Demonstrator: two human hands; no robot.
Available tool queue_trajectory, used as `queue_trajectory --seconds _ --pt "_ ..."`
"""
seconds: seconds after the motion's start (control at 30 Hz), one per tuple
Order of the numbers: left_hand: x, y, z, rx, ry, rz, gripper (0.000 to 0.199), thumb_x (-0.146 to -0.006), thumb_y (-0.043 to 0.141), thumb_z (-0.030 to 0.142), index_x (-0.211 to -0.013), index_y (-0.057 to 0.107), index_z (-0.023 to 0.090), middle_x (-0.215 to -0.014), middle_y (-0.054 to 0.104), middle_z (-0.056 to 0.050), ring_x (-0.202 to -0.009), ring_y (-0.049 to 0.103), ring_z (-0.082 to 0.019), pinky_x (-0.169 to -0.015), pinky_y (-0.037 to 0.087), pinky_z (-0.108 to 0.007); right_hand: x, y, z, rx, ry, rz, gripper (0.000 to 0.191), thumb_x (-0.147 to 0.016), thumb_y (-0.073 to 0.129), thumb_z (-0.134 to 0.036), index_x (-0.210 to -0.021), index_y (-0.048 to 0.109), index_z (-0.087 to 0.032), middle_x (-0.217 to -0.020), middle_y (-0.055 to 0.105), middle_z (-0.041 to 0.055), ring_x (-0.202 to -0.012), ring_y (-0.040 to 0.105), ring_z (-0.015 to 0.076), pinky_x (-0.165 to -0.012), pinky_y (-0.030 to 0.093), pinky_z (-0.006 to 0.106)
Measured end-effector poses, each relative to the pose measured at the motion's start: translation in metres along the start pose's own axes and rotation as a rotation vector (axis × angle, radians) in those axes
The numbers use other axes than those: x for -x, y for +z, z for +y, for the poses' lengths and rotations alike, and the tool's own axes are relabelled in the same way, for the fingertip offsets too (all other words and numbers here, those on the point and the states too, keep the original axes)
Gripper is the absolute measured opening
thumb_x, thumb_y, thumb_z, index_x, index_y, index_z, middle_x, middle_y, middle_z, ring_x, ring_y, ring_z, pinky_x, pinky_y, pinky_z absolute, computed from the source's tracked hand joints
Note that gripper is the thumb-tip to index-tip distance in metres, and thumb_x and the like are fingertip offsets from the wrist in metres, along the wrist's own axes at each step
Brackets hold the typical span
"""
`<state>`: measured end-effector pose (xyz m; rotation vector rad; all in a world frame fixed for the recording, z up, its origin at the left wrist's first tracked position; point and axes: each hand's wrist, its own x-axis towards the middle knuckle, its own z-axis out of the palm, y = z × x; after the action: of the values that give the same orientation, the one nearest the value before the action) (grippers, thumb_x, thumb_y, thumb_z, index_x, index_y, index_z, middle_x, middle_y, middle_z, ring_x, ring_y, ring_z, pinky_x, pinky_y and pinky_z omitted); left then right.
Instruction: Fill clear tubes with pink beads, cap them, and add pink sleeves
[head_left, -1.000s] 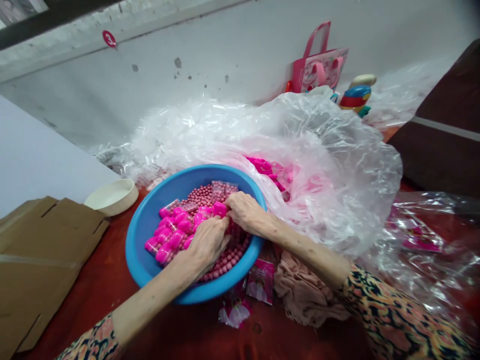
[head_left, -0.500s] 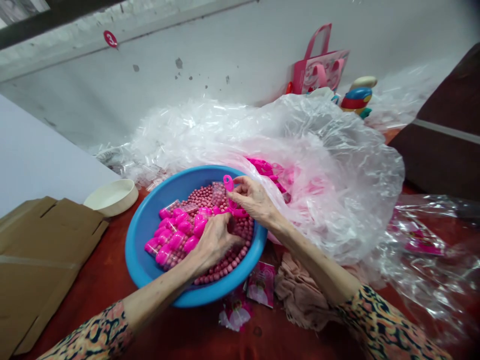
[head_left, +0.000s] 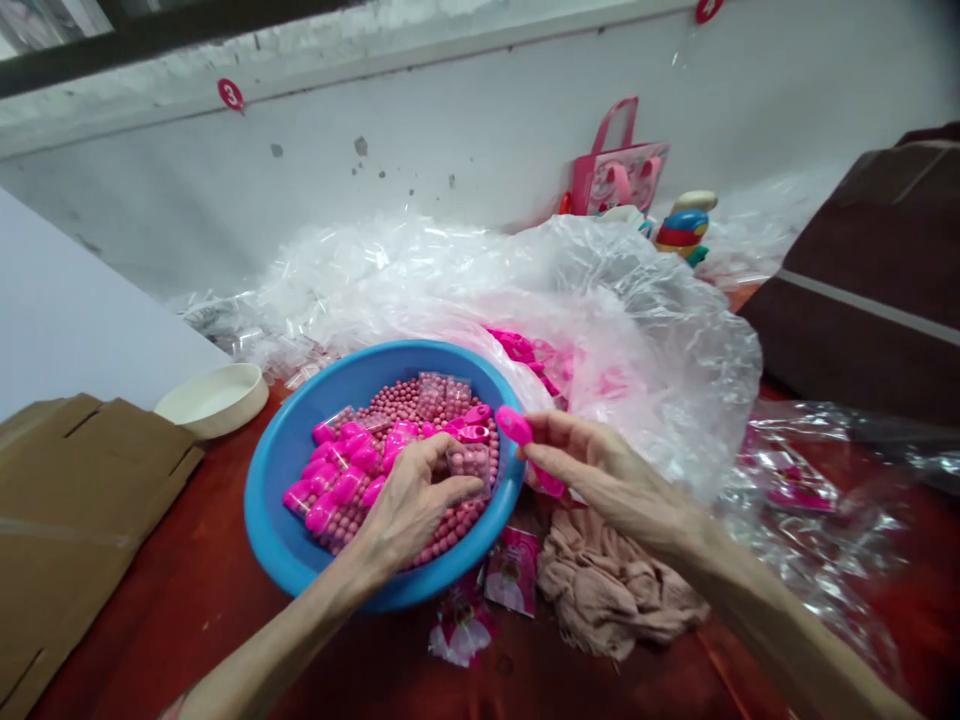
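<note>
A blue basin (head_left: 277, 540) holds loose pink beads (head_left: 397, 400), clear containers of beads and several bright pink caps (head_left: 349, 485). Inside its right half, my left hand (head_left: 416, 490) has thumb and fingers around a small clear container of pink beads (head_left: 469, 462). Just past the basin's right rim, my right hand (head_left: 585, 450) pinches a bright pink plastic piece (head_left: 514, 425). Two similar pink pieces (head_left: 472, 432) lie on the beads beyond my left fingertips. More pink pieces (head_left: 514, 345) show in the translucent plastic bag (head_left: 637, 350) behind.
Cardboard (head_left: 82, 520) and a white dish (head_left: 214, 400) stand left. A brown cloth (head_left: 607, 585) and small pink packets (head_left: 511, 570) lie near the basin's right front. A dark box (head_left: 862, 270) is at right; a pink bag (head_left: 619, 170) stands by the wall.
My right hand has moved right and down, out over the basin's rim, with a pink piece. The bead container now shows at my left fingers. The camera view has shifted slightly.
</note>
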<state>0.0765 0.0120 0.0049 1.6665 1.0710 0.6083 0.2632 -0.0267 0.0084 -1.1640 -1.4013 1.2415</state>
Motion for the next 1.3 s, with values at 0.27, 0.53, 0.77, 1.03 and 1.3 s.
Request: queue_trajectory --seconds 0.27,0.53,0.77,1.03,1.3 --pt "0.055 0.022 0.018 0.056 0.079 0.076 0.012 -0.077 0.061 0.012 -0.082 0.065 0.022 -0.072 0.065 0.005 -0.067 0.057 -0.011 -0.061 0.043 -0.02 0.042 0.01 0.002 0.02 0.018 0.011 0.036 -0.086 0.054 -0.037 -0.12 0.057 -0.024 -0.107 0.066 0.0051 -0.096 0.062 0.0197 -0.084 0.052 0.036" --pt "0.083 0.071 -0.03 0.071 0.163 0.084 0.024 -0.073 0.06 0.002 -0.09 0.067 0.018 -0.079 0.069 0.0 -0.071 0.062 -0.014 -0.067 0.046 -0.02 0.095 -0.002 0.009 0.332 0.186 0.008 0.045 -0.083 0.049 -0.057 -0.114 0.064 -0.029 -0.116 0.065 0.0069 -0.109 0.058 0.0277 -0.093 0.047 0.043" --pt "0.087 0.111 -0.068 0.054 0.167 0.186 0.012 -0.079 0.062 0.008 -0.084 0.068 0.017 -0.076 0.067 -0.001 -0.07 0.06 -0.015 -0.065 0.044 -0.022 0.111 0.0 0.037 0.294 0.284 -0.024 0.046 -0.084 0.049 -0.053 -0.118 0.062 -0.025 -0.11 0.067 0.0087 -0.102 0.061 0.0243 -0.092 0.047 0.04" --pt "0.08 0.116 -0.087 -0.041 0.187 0.236 0.014 -0.082 0.058 0.011 -0.075 0.069 0.017 -0.072 0.065 -0.003 -0.074 0.057 -0.019 -0.067 0.046 -0.027 0.096 0.019 0.059 0.332 0.147 -0.177 0.038 -0.09 0.044 -0.045 -0.092 0.072 -0.019 -0.067 0.063 0.0028 -0.059 0.054 0.0142 -0.056 0.046 0.025" --pt "0.081 0.117 -0.092 -0.023 0.168 0.24 0.014 -0.081 0.059 0.012 -0.077 0.07 0.019 -0.069 0.067 -0.002 -0.079 0.058 -0.02 -0.072 0.049 -0.03 0.097 0.01 0.045 0.391 0.09 -0.216 0.036 -0.09 0.041 -0.044 -0.096 0.07 -0.024 -0.077 0.065 0.0038 -0.075 0.059 0.0194 -0.07 0.049 0.032"
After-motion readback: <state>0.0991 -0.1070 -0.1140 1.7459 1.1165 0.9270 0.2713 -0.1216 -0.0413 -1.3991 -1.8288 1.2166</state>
